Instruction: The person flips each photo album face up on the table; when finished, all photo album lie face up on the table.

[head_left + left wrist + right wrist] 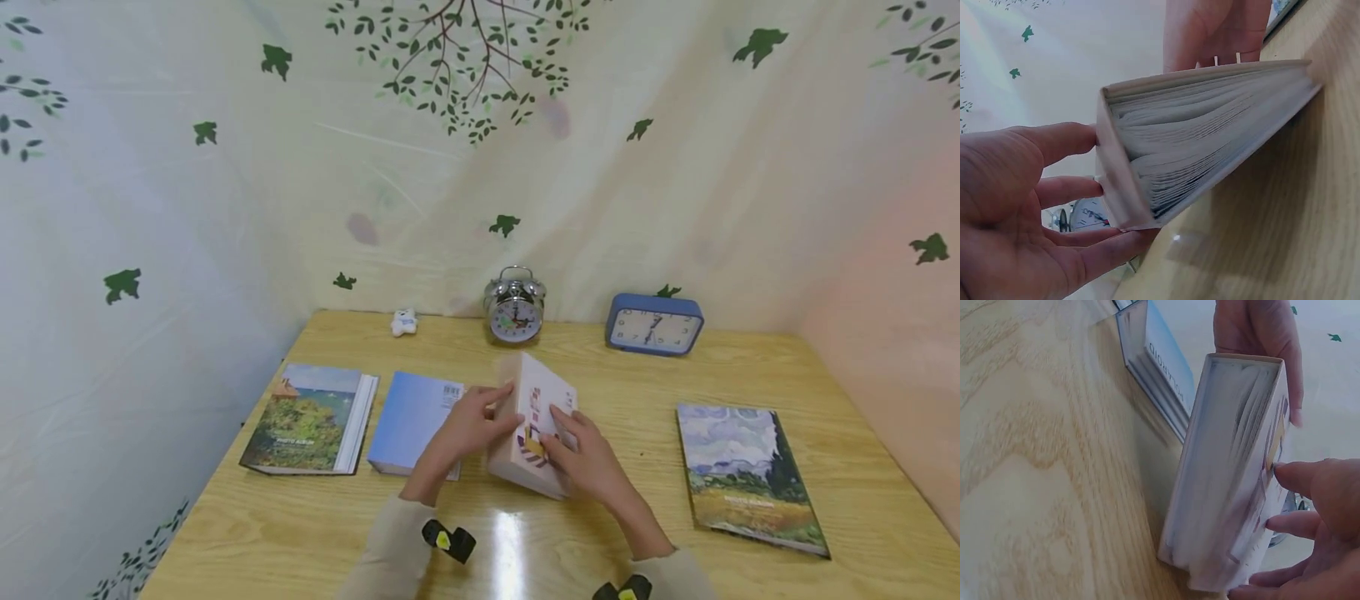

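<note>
Between the hands (467, 423) (592, 457) tilts a thick pale book (534, 402), held by both.

Plain, pale beige sleeves (384, 546) show at the lower middle of the head view, each bearing a black, angular piece (462, 547) (with a bright yellow patch (443, 540)).

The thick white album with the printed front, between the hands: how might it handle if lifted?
The thick white album looks stiff, its front cover being flat and straight-edged. It is probably fairly heavy, since many pages fill it. Those may fan or sag if only one cover is held, as gaps show between them.
</note>
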A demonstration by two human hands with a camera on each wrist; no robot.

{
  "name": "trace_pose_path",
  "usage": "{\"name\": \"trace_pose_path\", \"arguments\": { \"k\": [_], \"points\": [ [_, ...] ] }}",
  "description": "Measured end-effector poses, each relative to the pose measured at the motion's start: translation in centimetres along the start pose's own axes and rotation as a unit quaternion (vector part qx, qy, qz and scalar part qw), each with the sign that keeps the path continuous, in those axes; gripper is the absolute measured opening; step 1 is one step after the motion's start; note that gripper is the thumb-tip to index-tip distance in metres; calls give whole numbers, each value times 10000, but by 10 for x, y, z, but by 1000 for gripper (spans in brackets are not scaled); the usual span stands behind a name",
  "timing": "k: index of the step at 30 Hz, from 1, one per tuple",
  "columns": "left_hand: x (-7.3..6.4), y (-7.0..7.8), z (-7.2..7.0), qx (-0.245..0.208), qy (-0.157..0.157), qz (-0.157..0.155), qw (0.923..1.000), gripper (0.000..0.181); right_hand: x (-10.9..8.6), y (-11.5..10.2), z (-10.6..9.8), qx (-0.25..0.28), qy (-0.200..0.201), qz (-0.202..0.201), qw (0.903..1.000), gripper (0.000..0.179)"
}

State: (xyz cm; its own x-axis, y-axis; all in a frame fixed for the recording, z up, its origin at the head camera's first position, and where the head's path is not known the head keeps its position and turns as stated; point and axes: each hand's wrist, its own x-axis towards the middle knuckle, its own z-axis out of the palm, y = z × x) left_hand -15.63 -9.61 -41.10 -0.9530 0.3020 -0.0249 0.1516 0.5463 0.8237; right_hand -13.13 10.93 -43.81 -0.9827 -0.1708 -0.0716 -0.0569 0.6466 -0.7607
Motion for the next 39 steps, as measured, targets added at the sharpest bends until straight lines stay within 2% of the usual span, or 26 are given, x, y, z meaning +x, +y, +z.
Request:
{"name": "trace_pose_path", "arguments": {
  "k": [3, 9, 14, 24, 29, 35, 39],
  "points": [
    [-1, -3, 6, -118, -101, 23, 9999, 57, 0, 3, -2, -146, -5, 241, 9996, 59],
    [-2, -6, 21, -100, -107, -374, 9992, 58, 2, 11, -4, -311, -73, 540, 9980, 64],
    [-3, -3, 28, -92, -19, -639, 9979, 57, 4, 13, -3, -306, -80, 561, 9979, 66],
    [-2, -7, 32, 102, 61, -563, 9983, 54, 6, 16, 0, -551, 61, 470, 9974, 66],
    [-2, -10, 32, 216, 123, -549, 9982, 52, 6, 19, 4, -613, 173, 276, 9976, 63],
    [-5, -16, 28, -4, 131, -671, 9977, 52, 6, 22, 9, -730, 304, -30, 9969, 61],
    [-6, -19, 26, -114, 102, -730, 9972, 52, 4, 21, 11, -757, 320, -88, 9966, 59]
  ]
}}
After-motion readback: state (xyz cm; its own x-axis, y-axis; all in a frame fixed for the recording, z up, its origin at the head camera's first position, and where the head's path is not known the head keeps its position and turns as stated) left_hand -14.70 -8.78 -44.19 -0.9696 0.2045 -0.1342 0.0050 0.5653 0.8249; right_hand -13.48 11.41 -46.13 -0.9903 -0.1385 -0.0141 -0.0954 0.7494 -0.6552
